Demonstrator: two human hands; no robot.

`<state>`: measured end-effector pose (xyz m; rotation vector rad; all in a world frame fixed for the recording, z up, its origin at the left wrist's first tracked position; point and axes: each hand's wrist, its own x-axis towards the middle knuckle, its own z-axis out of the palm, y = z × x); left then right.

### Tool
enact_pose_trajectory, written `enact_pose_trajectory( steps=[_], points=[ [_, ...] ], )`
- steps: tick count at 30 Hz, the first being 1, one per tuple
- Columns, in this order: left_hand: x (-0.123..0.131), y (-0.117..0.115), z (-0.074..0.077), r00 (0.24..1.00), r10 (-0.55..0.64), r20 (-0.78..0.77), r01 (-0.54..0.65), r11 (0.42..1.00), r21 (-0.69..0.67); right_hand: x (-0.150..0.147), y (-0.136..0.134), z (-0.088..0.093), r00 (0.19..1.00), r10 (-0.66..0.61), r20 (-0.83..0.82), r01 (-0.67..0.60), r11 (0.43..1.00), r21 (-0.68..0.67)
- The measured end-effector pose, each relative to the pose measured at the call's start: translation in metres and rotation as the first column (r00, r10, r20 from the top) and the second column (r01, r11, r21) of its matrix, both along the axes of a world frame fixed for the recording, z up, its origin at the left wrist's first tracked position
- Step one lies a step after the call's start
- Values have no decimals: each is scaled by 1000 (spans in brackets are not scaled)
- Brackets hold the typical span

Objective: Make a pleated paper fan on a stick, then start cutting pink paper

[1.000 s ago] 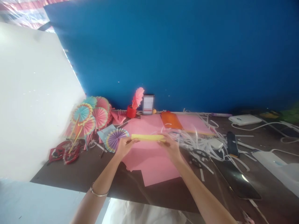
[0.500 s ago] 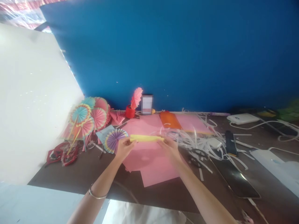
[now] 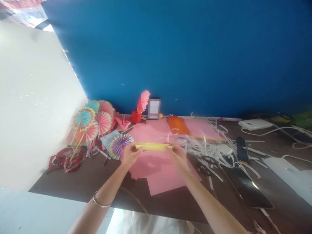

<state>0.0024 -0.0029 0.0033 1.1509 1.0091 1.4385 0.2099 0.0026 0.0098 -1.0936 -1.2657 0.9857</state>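
A narrow yellow paper strip, seemingly folded, stretches level between my two hands. My left hand pinches its left end between thumb and fingers. At the other end my right hand grips it the same way, its fingertips slightly blurred. Beneath the strip lie overlapping pink paper sheets on the dark table. A purple pleated paper fan rests just left of my left hand.
Several finished paper fans cluster at the left, behind a red crumpled item. White paper strips lie tangled to the right, near a black phone and a white device. A red cup stands by the blue wall.
Both hands keep hold of the yellow paper strip in nearly the same place. The strip's face looks tilted a little differently, and the view has shifted slightly.
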Motion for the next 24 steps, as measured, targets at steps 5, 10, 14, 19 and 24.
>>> enact_pose_trajectory(
  steps=[5, 10, 14, 19, 24],
  points=[
    [-1, 2, -2, 998, -58, -33, 57, 998, -15, 1, -3, 7, 999, -37, -8, 37, 999, 8],
    [-3, 1, 3, 975, -15, -220, 10, 1000, -26, 3, -2, 13, 994, -25, -105, 25, 1000, 1],
    [-5, -3, 12, 946, 78, -315, -78, 997, 13, 4, 5, 11, 962, 148, -230, -176, 978, -110],
    [-6, -5, 11, 947, 97, -305, -90, 995, 37, 2, 5, 12, 969, 103, -224, -147, 971, -187],
    [-5, -3, 4, 975, 95, -202, -93, 995, 20, -3, -1, 14, 992, -30, -119, 15, 992, -123]
  ],
)
